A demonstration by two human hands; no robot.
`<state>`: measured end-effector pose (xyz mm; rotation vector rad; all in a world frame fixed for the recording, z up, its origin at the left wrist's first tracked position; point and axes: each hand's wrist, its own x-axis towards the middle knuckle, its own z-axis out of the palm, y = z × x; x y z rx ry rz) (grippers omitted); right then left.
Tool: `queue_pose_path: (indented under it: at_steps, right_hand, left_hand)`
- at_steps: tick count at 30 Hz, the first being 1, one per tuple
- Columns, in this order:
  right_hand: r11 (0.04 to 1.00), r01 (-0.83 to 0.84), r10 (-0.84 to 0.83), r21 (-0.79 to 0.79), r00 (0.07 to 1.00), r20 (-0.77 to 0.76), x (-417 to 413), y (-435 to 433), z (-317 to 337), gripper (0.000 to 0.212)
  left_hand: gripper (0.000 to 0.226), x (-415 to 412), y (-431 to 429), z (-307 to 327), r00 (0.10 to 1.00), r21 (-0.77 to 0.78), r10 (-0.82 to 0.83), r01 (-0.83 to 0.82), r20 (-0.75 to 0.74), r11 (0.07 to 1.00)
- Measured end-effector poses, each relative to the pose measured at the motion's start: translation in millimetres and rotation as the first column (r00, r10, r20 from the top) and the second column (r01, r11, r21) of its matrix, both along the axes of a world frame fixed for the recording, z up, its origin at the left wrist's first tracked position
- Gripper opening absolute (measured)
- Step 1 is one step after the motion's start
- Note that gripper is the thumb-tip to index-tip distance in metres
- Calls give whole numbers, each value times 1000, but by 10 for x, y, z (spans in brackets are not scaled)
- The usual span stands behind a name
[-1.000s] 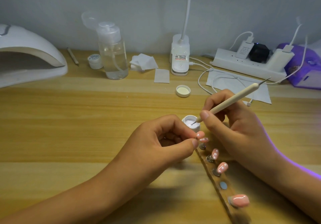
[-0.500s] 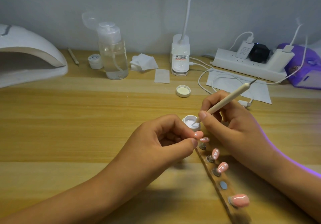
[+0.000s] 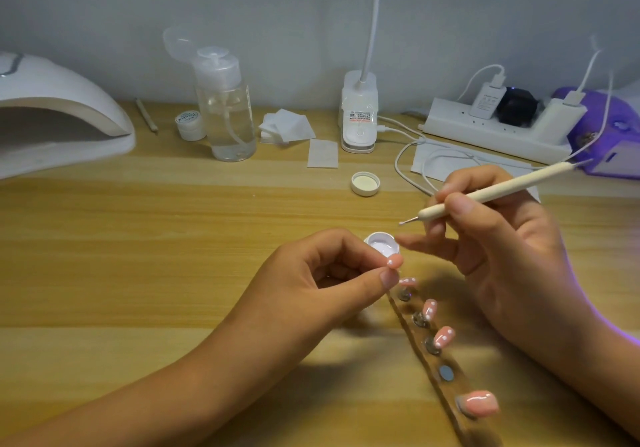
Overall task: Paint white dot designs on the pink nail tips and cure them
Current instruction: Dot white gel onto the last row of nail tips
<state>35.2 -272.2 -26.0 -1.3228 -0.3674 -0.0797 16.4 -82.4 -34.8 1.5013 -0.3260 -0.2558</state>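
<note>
Dotting tool (image 3: 491, 192) lifted off pot (image 3: 381, 244), fingers (image 3: 458, 204) pinching

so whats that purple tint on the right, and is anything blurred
Head view: purple light, seemingly from the device at the right edge, rims the right forearm; the right hand's lower fingers beside the white pot are motion-smeared, while the tool it holds looks fairly sharp; the nearest nail tip on the strip shows a glossy highlight.

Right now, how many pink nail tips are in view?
5. Held tip pinched by left hand; four on the holder strip: top tip, second tip, third tip, bottom tip. Strip leaves frame; more may be hidden.
</note>
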Motion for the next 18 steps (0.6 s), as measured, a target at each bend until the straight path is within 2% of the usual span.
queue_pose_path:
  at_steps: [4, 18]
  right_hand:
    - [996, -86, 87, 20, 996, -36, -32, 18, 1, 3]
    - [995, -98, 97, -30, 995, -35, -33, 8, -30, 1]
  left_hand:
    - [5, 11, 0, -16, 1000, -4, -6, 6, 6, 1000]
    - [4, 21, -2, -42, 1000, -5, -2, 2, 14, 1000]
